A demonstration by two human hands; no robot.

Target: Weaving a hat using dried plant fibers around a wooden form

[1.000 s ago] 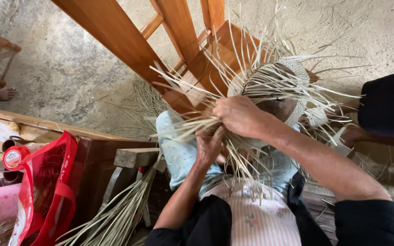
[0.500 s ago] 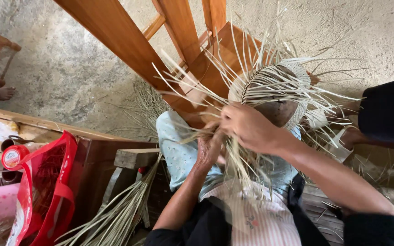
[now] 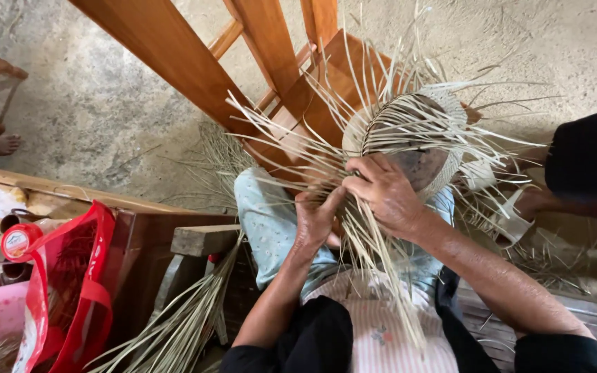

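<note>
A half-woven straw hat (image 3: 409, 131) rests on my lap, its pale round crown facing up and many loose strips (image 3: 291, 138) fanning out in all directions. My right hand (image 3: 385, 193) lies over the near edge of the crown and pinches strips there. My left hand (image 3: 316, 217) sits just beside it, lower left, fingers closed on a few strips at the weave's edge. Long strip ends (image 3: 388, 276) hang down over my striped top.
A wooden chair (image 3: 243, 62) stands right behind the hat. A bundle of straw (image 3: 188, 318) leans at my left knee beside a red bag (image 3: 70, 290) and a wooden bench (image 3: 8, 200). Another person's dark sleeve (image 3: 589, 159) is at the right, a bare foot (image 3: 1, 144) far left.
Both hands have slid a little down and right along the crown's edge. The hat has tilted slightly, showing more of its dark inside.
</note>
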